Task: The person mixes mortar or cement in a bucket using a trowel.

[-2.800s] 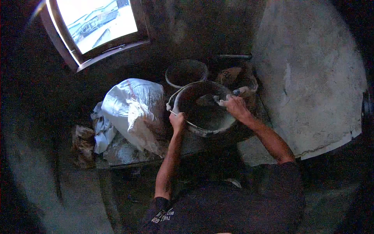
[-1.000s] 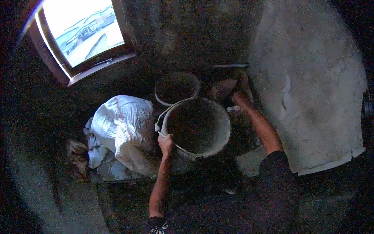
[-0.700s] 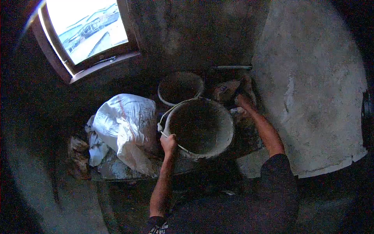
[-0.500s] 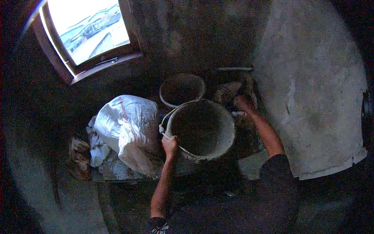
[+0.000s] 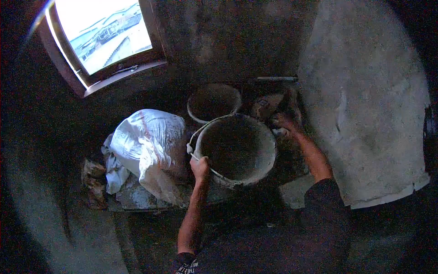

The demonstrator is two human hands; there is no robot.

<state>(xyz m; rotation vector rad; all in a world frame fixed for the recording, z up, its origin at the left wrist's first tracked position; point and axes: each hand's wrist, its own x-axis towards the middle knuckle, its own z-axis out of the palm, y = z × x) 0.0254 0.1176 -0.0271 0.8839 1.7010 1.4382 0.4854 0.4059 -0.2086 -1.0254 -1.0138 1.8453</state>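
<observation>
A large pale bucket [image 5: 269, 160], its inside coated with a greyish residue, stands in front of me. My left hand [image 5: 200, 169] is closed on its near left rim, where the white wire handle [image 5: 194, 136] comes down. To the right of the bucket, my right hand [image 5: 286, 124] reaches down at the opening of a brown paper sack [image 5: 264, 106]. Its fingers are lost in shadow. A small white piece [image 5: 280, 132] shows just below that hand, close to the bucket's rim.
A second bucket [image 5: 189, 109] stands behind the first. At left, a bulging white woven sack [image 5: 148, 137] rests on a dusty surface beside a crumpled brown bag [image 5: 93, 182]. A pale board [image 5: 365, 114] leans at right. An open window [image 5: 109, 36] lets in light.
The view has shifted very slightly. My left hand keeps its hold on the bucket, and my right hand stays by the paper sack with only a slight move.
</observation>
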